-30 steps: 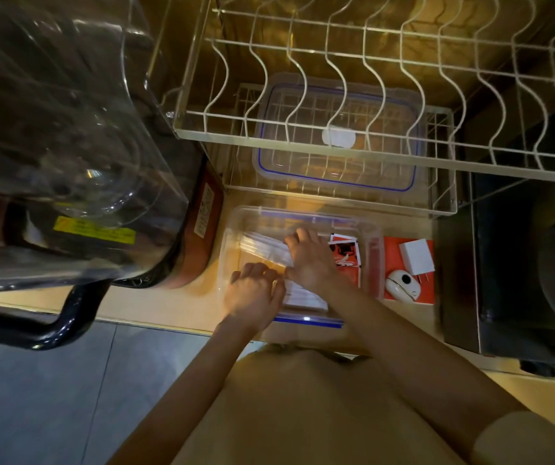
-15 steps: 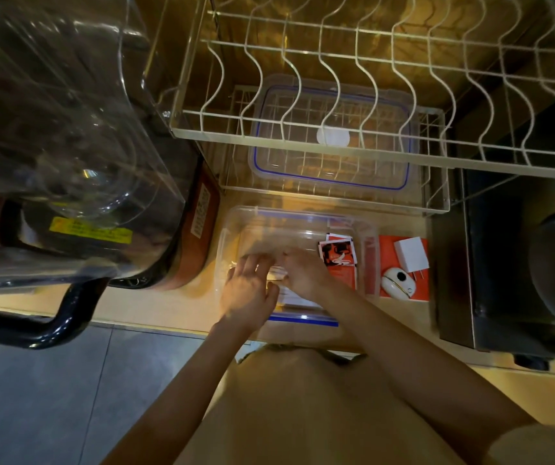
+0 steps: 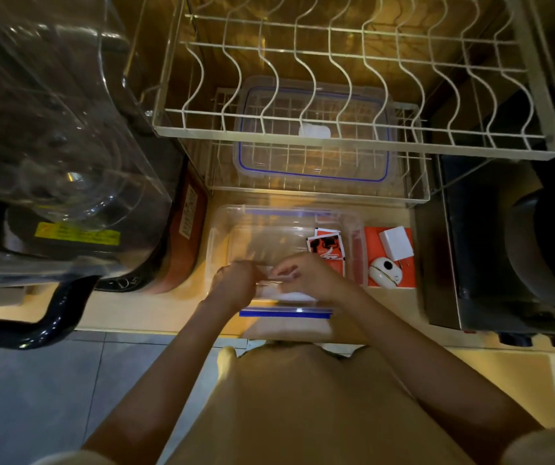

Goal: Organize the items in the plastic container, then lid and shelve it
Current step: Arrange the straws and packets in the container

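Both hands working inside the clear plastic container (image 3: 222, 236) on the counter.

Left hand (image 3: 234, 285) curled, fingers closed on the near-left end of a pale, thin stack (image 3: 269, 283); right hand (image 3: 309, 276) pinching the same stack from the right. Blurred, so cannot tell what the stack is. Red and white cards (image 3: 324, 245) lying in the container's far-right corner. Just right of the container, an orange box (image 3: 371, 238) holding a white charger (image 3: 395, 243) and a small white round device (image 3: 383, 267). Beyond the container, the blue-rimmed lid (image 3: 313, 162) resting in the lower wire rack (image 3: 417, 182).

head-worn view, steeply downward, close overhead
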`<state>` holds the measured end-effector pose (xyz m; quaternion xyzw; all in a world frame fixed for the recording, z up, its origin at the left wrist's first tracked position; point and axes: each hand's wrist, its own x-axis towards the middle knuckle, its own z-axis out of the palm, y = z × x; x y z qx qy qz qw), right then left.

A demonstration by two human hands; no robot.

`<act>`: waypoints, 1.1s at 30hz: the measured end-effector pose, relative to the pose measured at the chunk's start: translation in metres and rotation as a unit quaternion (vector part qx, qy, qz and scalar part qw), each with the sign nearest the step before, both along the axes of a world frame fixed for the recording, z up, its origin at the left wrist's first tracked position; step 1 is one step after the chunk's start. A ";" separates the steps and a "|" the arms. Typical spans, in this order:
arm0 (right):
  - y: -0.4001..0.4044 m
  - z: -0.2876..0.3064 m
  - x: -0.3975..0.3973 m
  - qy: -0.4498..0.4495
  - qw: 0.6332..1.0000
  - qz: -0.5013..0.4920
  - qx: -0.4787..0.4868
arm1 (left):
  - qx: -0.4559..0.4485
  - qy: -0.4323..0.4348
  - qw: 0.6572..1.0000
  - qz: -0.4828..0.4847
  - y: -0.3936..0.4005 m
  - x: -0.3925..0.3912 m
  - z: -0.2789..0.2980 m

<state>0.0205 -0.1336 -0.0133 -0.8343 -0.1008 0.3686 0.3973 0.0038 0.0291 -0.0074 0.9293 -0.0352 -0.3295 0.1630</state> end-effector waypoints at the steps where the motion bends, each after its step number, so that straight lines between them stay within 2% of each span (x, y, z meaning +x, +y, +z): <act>1: -0.007 0.003 0.002 -0.010 1.000 -0.029 0.004 | 0.003 -0.001 1.000 0.003 0.002 0.001 -0.001; 5: -0.036 0.017 0.012 -0.056 0.993 -0.090 -0.056 | 0.001 -0.003 1.000 -0.005 0.007 0.000 -0.004; 9: -0.046 0.015 0.011 -0.008 0.979 0.022 -0.201 | 0.001 0.023 1.000 -0.020 0.005 0.000 0.000; 13: -0.039 0.009 -0.001 0.018 0.963 0.089 -0.254 | -0.037 0.039 0.999 -0.005 0.003 0.001 0.005; 19: -0.030 0.008 -0.007 0.072 0.954 0.126 -0.261 | -0.066 0.005 0.998 0.004 0.001 -0.002 0.001; 22: -0.030 0.008 -0.008 0.084 0.960 0.110 -0.242 | -0.078 0.005 0.997 0.001 -0.001 -0.003 -0.004; 25: -0.031 0.005 -0.011 0.065 0.971 0.061 -0.223 | -0.080 -0.010 0.997 -0.006 -0.002 -0.003 -0.008; 30: -0.020 0.002 -0.018 0.045 0.986 -0.100 -0.123 | -0.084 -0.019 0.996 -0.005 -0.004 -0.002 -0.012; 33: -0.014 0.003 -0.020 0.064 0.987 -0.130 -0.065 | -0.093 -0.014 0.996 -0.004 -0.002 -0.001 -0.014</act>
